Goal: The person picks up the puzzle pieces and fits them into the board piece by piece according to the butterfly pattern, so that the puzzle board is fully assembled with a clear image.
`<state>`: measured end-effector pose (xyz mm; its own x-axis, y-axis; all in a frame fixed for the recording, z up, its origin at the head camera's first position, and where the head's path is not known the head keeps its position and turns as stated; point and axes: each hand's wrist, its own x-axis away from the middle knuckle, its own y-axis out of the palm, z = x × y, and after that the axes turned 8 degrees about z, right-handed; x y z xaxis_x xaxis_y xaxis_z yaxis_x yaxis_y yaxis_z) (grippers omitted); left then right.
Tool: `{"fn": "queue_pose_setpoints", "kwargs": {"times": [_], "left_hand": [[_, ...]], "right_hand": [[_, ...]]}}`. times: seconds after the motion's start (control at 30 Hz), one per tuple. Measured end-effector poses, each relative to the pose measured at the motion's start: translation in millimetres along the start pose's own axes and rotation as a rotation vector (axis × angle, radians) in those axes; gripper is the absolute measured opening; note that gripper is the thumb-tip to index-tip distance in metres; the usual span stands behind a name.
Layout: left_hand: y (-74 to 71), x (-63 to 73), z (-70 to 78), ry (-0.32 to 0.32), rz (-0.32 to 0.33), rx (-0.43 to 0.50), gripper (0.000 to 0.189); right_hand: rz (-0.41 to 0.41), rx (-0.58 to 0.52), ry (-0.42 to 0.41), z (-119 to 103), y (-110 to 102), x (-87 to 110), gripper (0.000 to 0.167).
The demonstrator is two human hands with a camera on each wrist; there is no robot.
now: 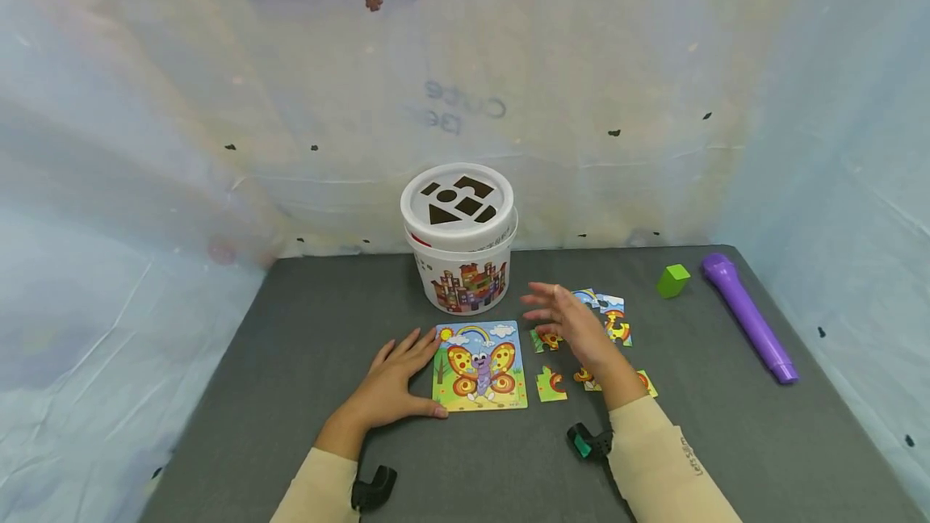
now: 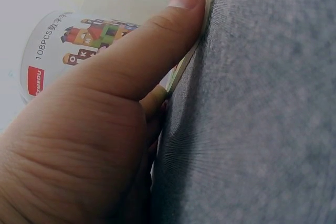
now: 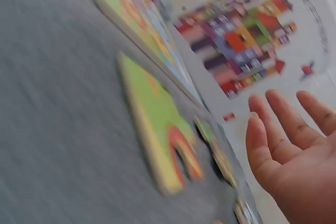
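A square butterfly picture puzzle board [image 1: 480,382] lies flat on the grey table. My left hand [image 1: 395,382] rests along its left side with fingers spread. The thumb touches the lower left corner, and the other fingertips reach the upper left edge. To the right of the board, my right hand [image 1: 570,321] hovers above several loose puzzle pieces with fingers apart and nothing held. One green and yellow corner piece [image 1: 550,385] sits beside the board, seen close in the right wrist view [image 3: 149,114]. More pieces are partly covered by the right hand and forearm.
A white bucket [image 1: 465,281] with a shape-slot lid [image 1: 456,184] stands behind the board. At the right are a green block [image 1: 672,281] and a purple microphone-shaped toy [image 1: 751,321]. Printed curtains [image 1: 581,87] surround the table [image 1: 312,321].
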<state>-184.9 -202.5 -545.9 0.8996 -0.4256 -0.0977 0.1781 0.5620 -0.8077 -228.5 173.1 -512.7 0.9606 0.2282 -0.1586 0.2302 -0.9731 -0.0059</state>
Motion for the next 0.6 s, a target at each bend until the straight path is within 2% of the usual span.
{"fn": "queue_pose_setpoints", "kwargs": {"times": [0.17, 0.43, 0.53, 0.6], "left_hand": [[0.2, -0.4, -0.8, 0.004, 0.003, -0.001, 0.126], [0.2, -0.6, -1.7, 0.000, -0.001, -0.002, 0.126], [-0.2, -0.8, -0.9, -0.005, -0.006, -0.004, 0.125], [-0.4, -1.1, -0.2, -0.007, -0.008, -0.007, 0.125]], "right_hand": [[0.083, -0.074, -0.021, -3.4, -27.1, 1.0, 0.076], [0.273, -0.135, -0.071, -3.5, -59.8, 4.3, 0.072], [0.341, -0.115, -0.062, -1.3, -68.2, 5.8, 0.068], [0.387, -0.063, -0.045, 0.7, -72.0, 6.7, 0.067]]}}
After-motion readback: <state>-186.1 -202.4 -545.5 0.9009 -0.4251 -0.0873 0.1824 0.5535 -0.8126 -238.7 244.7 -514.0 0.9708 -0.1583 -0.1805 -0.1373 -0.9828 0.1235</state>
